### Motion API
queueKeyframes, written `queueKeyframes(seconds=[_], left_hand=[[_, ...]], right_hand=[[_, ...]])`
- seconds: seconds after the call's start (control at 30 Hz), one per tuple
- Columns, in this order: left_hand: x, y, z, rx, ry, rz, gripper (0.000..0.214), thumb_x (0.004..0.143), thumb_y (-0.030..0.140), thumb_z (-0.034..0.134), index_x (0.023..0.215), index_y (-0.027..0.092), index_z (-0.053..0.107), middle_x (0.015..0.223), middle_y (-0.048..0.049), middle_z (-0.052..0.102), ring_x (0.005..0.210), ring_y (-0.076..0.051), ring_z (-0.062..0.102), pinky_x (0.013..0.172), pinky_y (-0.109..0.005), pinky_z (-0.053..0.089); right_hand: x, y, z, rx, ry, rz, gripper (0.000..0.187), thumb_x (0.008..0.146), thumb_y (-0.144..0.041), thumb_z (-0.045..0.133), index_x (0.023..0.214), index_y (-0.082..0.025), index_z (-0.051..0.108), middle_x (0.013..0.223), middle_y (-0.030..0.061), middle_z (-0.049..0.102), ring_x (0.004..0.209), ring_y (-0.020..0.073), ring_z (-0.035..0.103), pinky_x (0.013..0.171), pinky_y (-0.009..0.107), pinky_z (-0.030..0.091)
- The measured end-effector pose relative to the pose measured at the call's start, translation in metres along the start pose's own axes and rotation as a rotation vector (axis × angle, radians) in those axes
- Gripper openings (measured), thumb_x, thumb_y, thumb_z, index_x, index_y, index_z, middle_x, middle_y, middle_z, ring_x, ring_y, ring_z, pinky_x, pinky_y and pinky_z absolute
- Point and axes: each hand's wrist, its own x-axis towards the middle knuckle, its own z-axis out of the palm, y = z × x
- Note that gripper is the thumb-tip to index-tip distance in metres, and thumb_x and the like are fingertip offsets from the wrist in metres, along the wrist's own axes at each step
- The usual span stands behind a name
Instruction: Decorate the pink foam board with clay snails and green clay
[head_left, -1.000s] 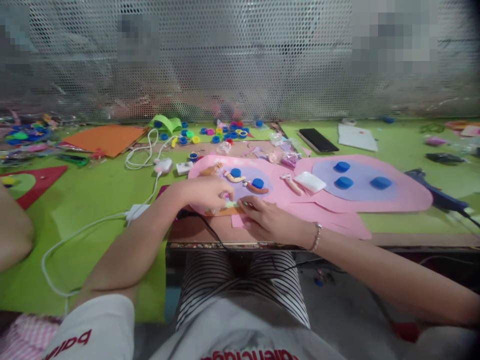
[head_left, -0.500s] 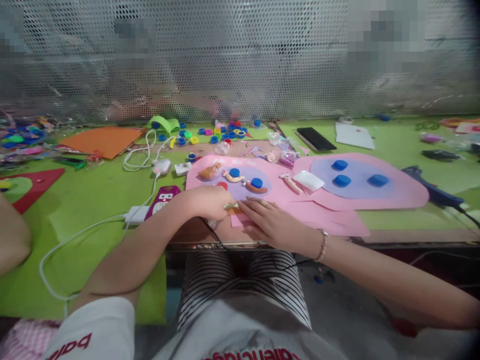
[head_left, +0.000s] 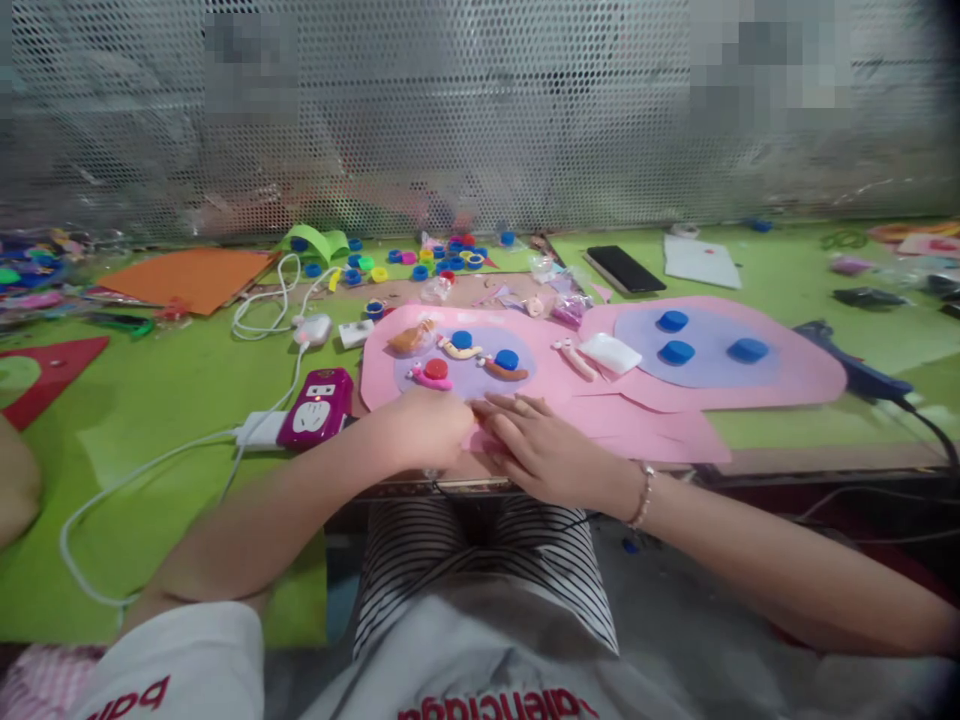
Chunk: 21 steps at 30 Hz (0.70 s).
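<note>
- My right hand [head_left: 541,447] lies open, palm down, fingers spread and flat on the near edge of the pink foam sheet [head_left: 555,385]. I judge the flat press is there to keep the thin sheet from sliding or curling at the table's lip.
- My left hand [head_left: 429,430] is curled loosely, knuckles up, its fingertips meeting those of my right hand at the same edge. I cannot tell whether it pinches anything; whatever might sit under the fingers is hidden.
- The pink sheet sits right in front of me, on the brown board over the green table cover [head_left: 165,400], so both hands reach it with elbows in.
- Just beyond my fingers is the lilac foam circle [head_left: 469,375] stuck on the sheet. It carries two blue bottle caps [head_left: 461,340], a pink clay snail with a red cap for a shell [head_left: 431,373] and other small clay figures, all clear of my hands.
- To the right, a second pink shape with a larger lilac oval [head_left: 705,350] overlaps the first.
- The magenta power strip [head_left: 315,405] with its white cable lies just left of my left wrist; the blue glue gun [head_left: 851,372] rests well off to the right, seemingly parked within reach.
- Another person's arm [head_left: 15,480] shows at the far left, apart from mine.
</note>
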Motion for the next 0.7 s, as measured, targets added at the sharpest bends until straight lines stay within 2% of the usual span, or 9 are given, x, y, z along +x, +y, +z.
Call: queueKeyframes(seconds=[0.23,0.43,0.57,0.7], left_hand=[[0.001,-0.001,0.002,-0.016,0.027,0.014,0.023,0.078,0.023,0.046,0.092,0.014,0.063,0.073,-0.0122,0.067,0.067,-0.025,0.064,0.054,-0.031,0.045],[0.002,-0.007,0.001,-0.015,-0.025,-0.003,0.020,0.075,0.023,0.049,0.087,0.015,0.062,0.075,-0.0123,0.066,0.062,-0.024,0.062,0.050,-0.031,0.041],[0.001,-0.008,-0.002,-0.007,-0.024,-0.009,0.022,0.074,0.022,0.047,0.086,0.015,0.064,0.074,-0.0118,0.066,0.062,-0.023,0.060,0.052,-0.031,0.041],[0.002,-0.009,-0.001,-0.007,-0.029,0.014,0.023,0.073,0.024,0.046,0.082,0.014,0.066,0.074,-0.0117,0.066,0.062,-0.021,0.059,0.055,-0.030,0.042]], right_hand=[[0.006,-0.005,0.002,-0.056,0.034,0.104,0.045,0.089,-0.036,0.042,0.119,-0.004,0.051,0.118,0.0211,0.058,0.119,0.0325,0.046,0.099,0.048,0.037],[0.002,-0.005,0.004,-0.052,0.064,0.111,0.041,0.089,-0.034,0.042,0.115,-0.005,0.054,0.115,0.0220,0.059,0.116,0.0306,0.049,0.098,0.048,0.036],[0.000,-0.006,0.004,-0.089,0.074,0.130,0.037,0.089,-0.035,0.042,0.110,-0.007,0.056,0.112,0.0190,0.061,0.114,0.0308,0.049,0.098,0.048,0.037],[-0.003,-0.008,0.005,-0.060,0.105,0.197,0.038,0.088,-0.036,0.044,0.109,-0.006,0.057,0.107,0.0195,0.063,0.113,0.0322,0.049,0.096,0.048,0.041]])
